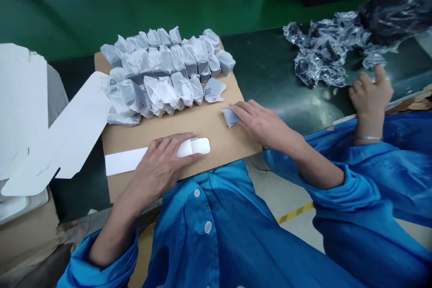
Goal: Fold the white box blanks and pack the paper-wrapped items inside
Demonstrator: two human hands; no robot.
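My left hand (165, 159) is closed around a long white carton (126, 162) lying on a cardboard sheet (219, 146). The carton's right end (200, 146) shows a flap sticking out past my fingers. Near the sheet's right edge, my right hand (259, 123) grips a small item in a pale plastic bag (231, 117); the item inside cannot be made out. Beyond both hands stand rows of similar wrapped pieces (182, 58) in whitish bags. One loose bag with a printed triangle mark (213, 90) lies close to my right hand.
Large flat white carton blanks (23, 112) lean at the left, one reaching over the sheet. On the dark green bench (263, 67) at right lie dark items in clear plastic (324, 49) and a black bag (401, 6). A co-worker's hand (371, 92) is beside them.
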